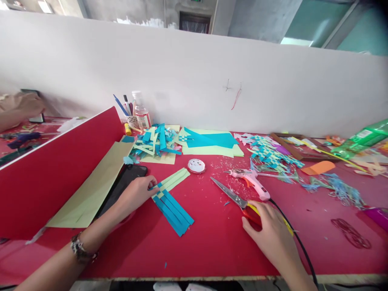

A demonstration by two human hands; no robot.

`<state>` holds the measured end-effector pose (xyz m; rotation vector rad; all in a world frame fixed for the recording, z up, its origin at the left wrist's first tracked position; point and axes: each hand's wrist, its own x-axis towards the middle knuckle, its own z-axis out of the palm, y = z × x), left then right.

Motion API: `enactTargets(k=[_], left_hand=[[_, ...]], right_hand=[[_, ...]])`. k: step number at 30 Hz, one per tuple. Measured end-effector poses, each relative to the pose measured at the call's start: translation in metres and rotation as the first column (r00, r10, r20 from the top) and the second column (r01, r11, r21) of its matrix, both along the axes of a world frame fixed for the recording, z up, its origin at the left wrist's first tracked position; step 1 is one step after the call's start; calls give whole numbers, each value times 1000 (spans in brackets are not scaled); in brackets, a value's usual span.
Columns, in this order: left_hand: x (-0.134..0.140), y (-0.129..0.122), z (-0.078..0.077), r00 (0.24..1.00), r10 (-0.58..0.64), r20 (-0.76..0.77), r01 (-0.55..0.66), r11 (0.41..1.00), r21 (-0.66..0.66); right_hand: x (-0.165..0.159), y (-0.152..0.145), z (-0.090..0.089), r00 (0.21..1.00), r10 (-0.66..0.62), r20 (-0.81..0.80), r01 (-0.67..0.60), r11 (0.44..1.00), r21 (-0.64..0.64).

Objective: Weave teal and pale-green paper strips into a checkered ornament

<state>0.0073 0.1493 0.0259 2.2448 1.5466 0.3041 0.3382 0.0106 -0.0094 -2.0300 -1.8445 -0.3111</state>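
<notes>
My left hand (139, 190) is closed in a pinch on woven paper strips, at the corner where they cross. The blue strips (176, 214) fan toward the table's front, and the pale green strips (177, 178) point up to the right. A small checkered weave shows beside my fingertips. To the right, a pair of scissors (233, 196) with red and yellow handles lies on the table, blades pointing up-left. My right hand (271, 228) curls over the handles, thumb on the near side. Just beyond the scissors lies a pink glue gun (250, 180).
A white round lid (196, 165) lies mid-table. Behind are paper scraps (159, 139), blue and green sheets (209, 141) and woven pieces (269, 151). A black phone (127, 182) and a red divider (60, 173) stand left. The glue gun's cord (298, 238) runs past my right hand.
</notes>
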Motion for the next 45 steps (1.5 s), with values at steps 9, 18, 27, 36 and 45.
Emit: enactTargets(k=[9, 18, 27, 36, 45], left_hand=[[12, -8, 27, 856, -19, 517, 177, 950, -258], [11, -12, 4, 994, -53, -96, 52, 999, -16], [17, 5, 15, 934, -319, -158, 345, 922, 176], [53, 55, -6, 944, -329, 23, 325, 941, 93], [54, 53, -14, 937, -336, 95, 329, 941, 79]], right_hand=[[-2, 2, 0, 1000, 9, 3, -9, 1000, -5], [-5, 0, -1, 1000, 0, -8, 0, 1000, 19], [-5, 0, -1, 1000, 5, -11, -5, 1000, 14], [-6, 0, -5, 1000, 13, -15, -12, 998, 58], [-8, -1, -2, 999, 5, -33, -4, 1000, 28]])
